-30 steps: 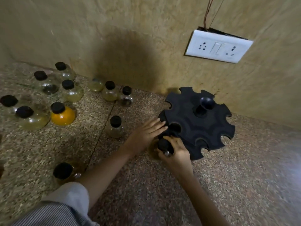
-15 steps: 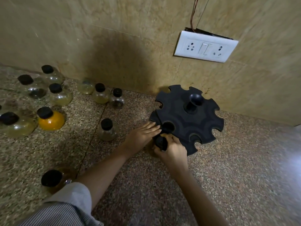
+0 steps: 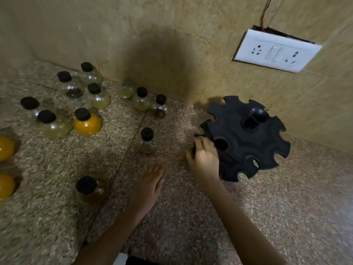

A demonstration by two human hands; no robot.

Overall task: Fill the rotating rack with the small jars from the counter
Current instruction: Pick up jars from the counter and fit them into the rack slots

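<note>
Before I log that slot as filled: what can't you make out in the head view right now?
Head view only.
Covered by fingers: most of the jar in the right hand; seated in the rack or not, cannot tell.
Hidden by its top disc: the rack's underside.
Cut off by the left edge: upper orange jar and lower orange jar.
Motion-blurred: left hand; contact with the counter unclear.

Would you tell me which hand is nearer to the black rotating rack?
Right. The right hand grips a jar at the edge of the rack; the left hand is open over the counter, apart from it.
</note>
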